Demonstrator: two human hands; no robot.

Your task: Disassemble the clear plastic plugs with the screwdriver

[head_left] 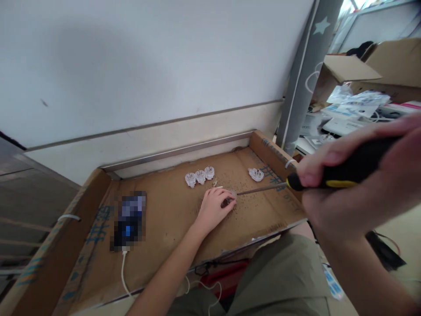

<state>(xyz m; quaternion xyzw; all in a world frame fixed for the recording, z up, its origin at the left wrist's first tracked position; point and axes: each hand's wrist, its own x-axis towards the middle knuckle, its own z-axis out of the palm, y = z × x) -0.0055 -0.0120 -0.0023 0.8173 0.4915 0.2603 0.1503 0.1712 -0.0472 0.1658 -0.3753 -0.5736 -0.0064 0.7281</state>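
My right hand [348, 180] grips the black and yellow handle of a screwdriver [263, 188] at the right. Its long shaft points left, and the tip reaches the fingers of my left hand [217, 204]. Those fingers are closed around a small clear plastic plug [234, 193], mostly hidden by the hand, resting on the cardboard. Three similar clear plugs with metal prongs [200, 176] lie in a row behind my left hand. Another clear plug [256, 174] sits apart, farther right, beyond the screwdriver shaft.
The cardboard work surface [164, 219] has raised cardboard sides and many dark specks around my left hand. A phone [129, 221] with a white cable [123, 274] lies at the left. A grey post [309, 66] and cardboard boxes [391, 61] stand at the right.
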